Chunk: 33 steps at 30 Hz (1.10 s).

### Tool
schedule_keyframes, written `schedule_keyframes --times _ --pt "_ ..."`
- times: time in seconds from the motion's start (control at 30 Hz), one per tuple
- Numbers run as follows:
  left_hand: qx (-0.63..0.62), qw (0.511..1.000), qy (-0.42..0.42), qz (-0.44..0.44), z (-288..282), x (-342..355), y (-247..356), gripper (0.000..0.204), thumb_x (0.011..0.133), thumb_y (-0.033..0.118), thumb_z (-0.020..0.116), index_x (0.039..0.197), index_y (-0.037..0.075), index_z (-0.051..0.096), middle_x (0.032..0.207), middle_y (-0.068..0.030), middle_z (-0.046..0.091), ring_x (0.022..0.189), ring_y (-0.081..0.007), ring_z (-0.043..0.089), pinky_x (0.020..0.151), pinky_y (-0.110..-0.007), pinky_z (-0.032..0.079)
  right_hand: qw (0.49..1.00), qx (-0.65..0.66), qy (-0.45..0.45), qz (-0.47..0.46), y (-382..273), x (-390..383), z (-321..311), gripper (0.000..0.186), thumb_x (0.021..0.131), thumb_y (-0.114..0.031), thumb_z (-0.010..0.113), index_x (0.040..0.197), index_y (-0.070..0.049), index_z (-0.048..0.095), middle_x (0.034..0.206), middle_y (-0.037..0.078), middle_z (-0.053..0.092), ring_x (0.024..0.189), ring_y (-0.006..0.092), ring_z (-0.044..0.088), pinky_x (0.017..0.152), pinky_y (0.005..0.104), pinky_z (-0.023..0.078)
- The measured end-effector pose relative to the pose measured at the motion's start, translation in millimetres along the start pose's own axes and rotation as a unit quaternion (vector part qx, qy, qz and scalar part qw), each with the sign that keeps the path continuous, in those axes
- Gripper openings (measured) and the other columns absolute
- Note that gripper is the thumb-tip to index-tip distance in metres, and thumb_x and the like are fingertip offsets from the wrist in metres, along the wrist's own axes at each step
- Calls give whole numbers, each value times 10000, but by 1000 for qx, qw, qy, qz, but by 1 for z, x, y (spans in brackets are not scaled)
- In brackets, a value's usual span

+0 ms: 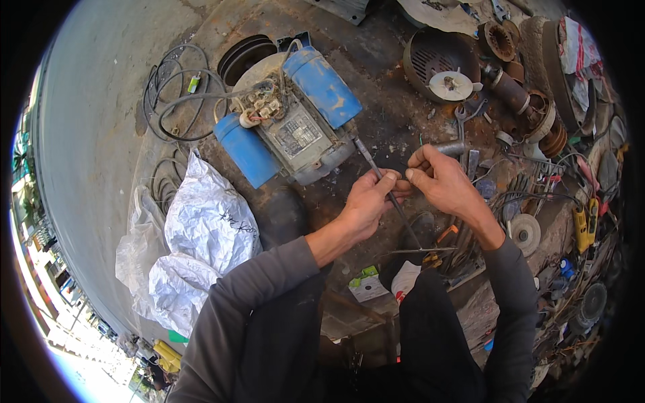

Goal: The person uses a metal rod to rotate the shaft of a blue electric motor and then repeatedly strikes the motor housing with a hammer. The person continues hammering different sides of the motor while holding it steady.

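Note:
My left hand [369, 205] is closed around the thin shaft of a T-handle socket wrench [403, 220]. The socket end points up towards an electric motor [295, 138], and the crossbar hangs low near my knees. Close by on the right, my right hand [443, 180] has thumb and forefinger pinched together near the left fingertips; whatever may be between them is too small to make out. The motor lies ahead with two blue cylindrical covers [322, 87], and its uncovered terminal block [262, 104] shows wires. Whether the socket touches the motor is hard to tell.
Crumpled silver sacks [208, 208] lie at the left below a coiled black cable [181, 101]. A slotted round cover [430, 60], a spanner [461, 124], a grinding disc [525, 233] and yellow-handled pliers [586, 226] lie among scrap at the right.

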<state>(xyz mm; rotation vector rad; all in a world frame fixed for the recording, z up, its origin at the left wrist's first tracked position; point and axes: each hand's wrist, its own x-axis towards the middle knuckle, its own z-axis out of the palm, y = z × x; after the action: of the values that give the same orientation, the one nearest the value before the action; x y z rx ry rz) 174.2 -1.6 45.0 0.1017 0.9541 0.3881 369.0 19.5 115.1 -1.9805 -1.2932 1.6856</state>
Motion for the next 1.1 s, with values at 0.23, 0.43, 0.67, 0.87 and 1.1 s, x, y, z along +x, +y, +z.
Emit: schedule_keyframes --times 0.23,0.43,0.67,0.87,1.1 --pt "-34 999 -6 15 -3 4 -7 218 1152 262 545 1227 68 611 1161 -90 734 1121 -188 694 978 -379 546 996 -71 -11 -55 -25 54 26 388 1003 -281 636 1182 53 719 963 270 743 951 438 736 860 488 562" --pt "-28 999 -17 19 -3 3 -11 256 1146 288 561 1211 52 633 1156 -74 733 1123 -181 696 958 -355 551 994 -48 20 -91 -36 61 47 349 982 -263 649 1120 48 727 974 285 746 966 467 729 865 505 560" --pt "-14 999 -44 -8 -4 2 -27 254 1141 277 575 1211 40 636 1124 -71 739 1074 -160 698 941 -336 543 997 -15 46 -66 -29 61 55 281 965 -205 665 1089 42 714 937 252 754 917 415 740 829 469 560" --pt "130 988 -79 15 -15 -5 -39 225 1146 228 566 1163 37 683 1133 -69 754 1057 -135 687 953 -320 544 970 121 174 -117 -41 64 27 208 999 -169 708 1040 34 693 813 36 663 763 104 574 714 308 506" --pt "283 950 -92 96 -35 -12 -24 246 1128 231 600 1147 25 732 1098 -39 763 1046 -114 667 973 -308 532 979 11 122 -164 -94 181 -7 271 935 -223 748 1055 19 766 853 84 749 764 155 677 708 327 533"
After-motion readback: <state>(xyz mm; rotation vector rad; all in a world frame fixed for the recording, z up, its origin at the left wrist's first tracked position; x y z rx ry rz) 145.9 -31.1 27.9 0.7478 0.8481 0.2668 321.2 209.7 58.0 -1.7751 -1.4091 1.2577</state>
